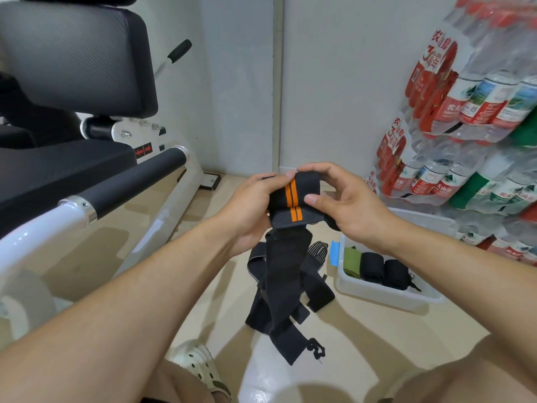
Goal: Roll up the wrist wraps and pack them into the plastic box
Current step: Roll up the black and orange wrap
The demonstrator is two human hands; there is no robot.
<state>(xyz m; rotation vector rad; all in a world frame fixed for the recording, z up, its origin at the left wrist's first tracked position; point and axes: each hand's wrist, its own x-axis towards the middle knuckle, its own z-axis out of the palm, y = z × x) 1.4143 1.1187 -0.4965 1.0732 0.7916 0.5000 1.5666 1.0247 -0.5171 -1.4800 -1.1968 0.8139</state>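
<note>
Both hands hold a black wrist wrap with orange stripes (293,196) at chest height. The left hand (252,205) grips the rolled part from the side; the right hand (345,205) pinches it between thumb and fingers. Its loose tail hangs down toward a pile of unrolled wraps (279,298) on the floor. Just right of the pile, a clear plastic box (386,295) holds three rolled wraps (374,267), one green, two black.

My hands: left hand (250,205) and right hand (348,199), both raised before me, forearms bare and converging. Fingers of each curled, gripping one wrist wrap (293,199) between them.
</note>
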